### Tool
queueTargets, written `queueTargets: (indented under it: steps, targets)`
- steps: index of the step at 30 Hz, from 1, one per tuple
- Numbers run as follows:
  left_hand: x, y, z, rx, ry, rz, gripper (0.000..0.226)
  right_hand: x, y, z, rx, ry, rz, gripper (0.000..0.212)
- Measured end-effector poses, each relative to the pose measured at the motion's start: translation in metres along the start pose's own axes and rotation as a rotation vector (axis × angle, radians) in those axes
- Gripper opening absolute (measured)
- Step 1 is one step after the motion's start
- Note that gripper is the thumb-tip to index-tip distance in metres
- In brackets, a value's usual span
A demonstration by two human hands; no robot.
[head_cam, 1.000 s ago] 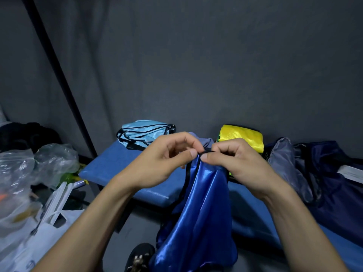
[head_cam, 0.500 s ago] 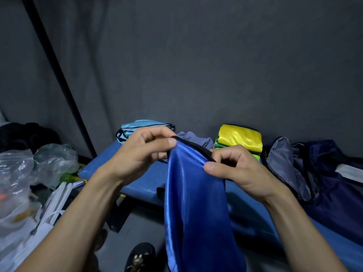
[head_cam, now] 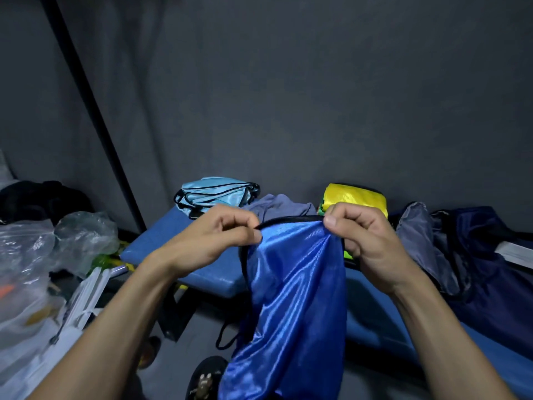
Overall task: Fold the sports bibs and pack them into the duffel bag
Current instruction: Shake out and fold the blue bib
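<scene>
The left hand (head_cam: 213, 241) and right hand (head_cam: 366, 241) each pinched the black-trimmed top edge of the blue bib (head_cam: 294, 298), fingers clamped on it. The bib hung above the blue bench (head_cam: 184, 255); the dark duffel bag (head_cam: 476, 255) lay at right.

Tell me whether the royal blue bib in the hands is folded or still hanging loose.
Hanging loose, not folded. The left hand and right hand pinch the blue bib by its black-trimmed top edge, and it drapes down in one length.
</scene>
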State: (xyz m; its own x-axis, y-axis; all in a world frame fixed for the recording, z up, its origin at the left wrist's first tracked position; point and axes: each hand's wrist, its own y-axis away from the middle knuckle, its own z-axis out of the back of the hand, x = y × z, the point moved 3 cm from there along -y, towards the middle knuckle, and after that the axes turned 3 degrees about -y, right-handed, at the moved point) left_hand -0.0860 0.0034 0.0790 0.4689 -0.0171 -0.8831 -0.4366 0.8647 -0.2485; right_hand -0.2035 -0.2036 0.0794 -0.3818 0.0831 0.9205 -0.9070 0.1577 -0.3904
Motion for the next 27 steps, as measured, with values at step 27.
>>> queueTargets:
  steps: [27]
  targets:
    - [0.035, 0.009, 0.055, -0.815, -0.022, -0.01, 0.028, -0.055, 0.04, 0.039, 0.446, 0.499, -0.249, 0.057]
